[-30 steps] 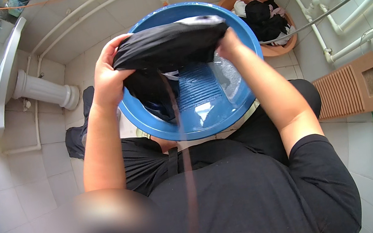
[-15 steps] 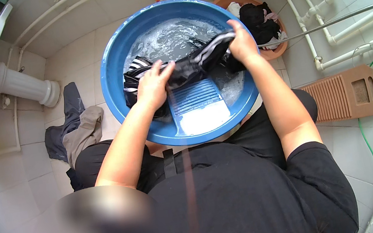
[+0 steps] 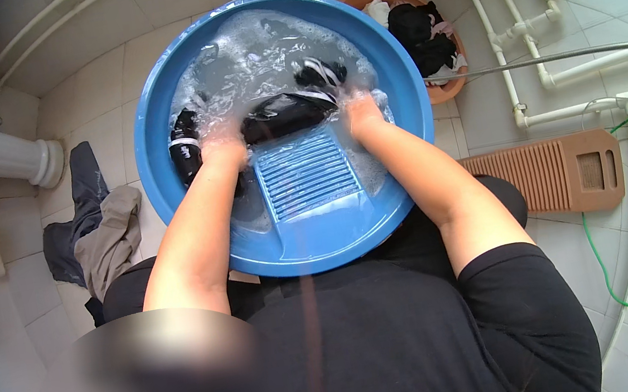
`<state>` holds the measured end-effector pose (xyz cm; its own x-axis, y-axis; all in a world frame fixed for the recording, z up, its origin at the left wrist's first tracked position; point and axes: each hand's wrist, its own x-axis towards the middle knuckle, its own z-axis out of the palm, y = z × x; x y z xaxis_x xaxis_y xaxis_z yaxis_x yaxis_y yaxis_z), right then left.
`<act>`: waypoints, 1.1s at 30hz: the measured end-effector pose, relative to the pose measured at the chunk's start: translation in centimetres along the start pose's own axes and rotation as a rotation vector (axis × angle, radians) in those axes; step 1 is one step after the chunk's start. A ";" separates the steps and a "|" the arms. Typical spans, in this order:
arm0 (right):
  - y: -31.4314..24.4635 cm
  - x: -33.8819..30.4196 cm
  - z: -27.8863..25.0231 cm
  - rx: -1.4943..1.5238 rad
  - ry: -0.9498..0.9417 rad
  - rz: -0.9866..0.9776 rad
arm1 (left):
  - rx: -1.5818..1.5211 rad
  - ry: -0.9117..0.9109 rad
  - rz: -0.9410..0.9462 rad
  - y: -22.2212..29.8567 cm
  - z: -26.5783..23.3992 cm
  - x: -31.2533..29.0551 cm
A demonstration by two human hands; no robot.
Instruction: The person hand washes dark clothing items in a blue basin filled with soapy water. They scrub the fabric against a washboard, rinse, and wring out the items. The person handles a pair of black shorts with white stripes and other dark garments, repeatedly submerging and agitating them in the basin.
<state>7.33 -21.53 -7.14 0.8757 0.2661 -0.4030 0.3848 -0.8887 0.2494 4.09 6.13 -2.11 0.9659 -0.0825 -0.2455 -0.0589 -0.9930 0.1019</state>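
While the left hand (image 3: 225, 146) and right hand (image 3: 363, 113) dip into sudsy water (image 3: 254, 47), the step appears to be soaking the white-striped black garment (image 3: 282, 117), partly submerged in the blue washtub (image 3: 321, 258) — just beyond its ridged washboard (image 3: 306, 176). The next move probably calls for a firm hold; the fingers blur beside the cloth — gripping or spread, I cannot tell.

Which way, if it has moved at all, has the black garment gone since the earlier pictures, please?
Yes, down: judged against the blue tub, the black garment was held up over it, but now lies partly under its soapy water.
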 end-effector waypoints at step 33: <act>-2.2 -4.8 -13.8 2.983 -0.177 -0.010 | -0.787 -0.132 0.484 2.5 -3.7 -9.4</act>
<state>6.36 -15.68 6.39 0.8233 0.3684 -0.4317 -0.5248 0.7838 -0.3321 -4.24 4.72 4.06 0.8416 -0.5290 -0.1085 -0.2130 -0.5097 0.8336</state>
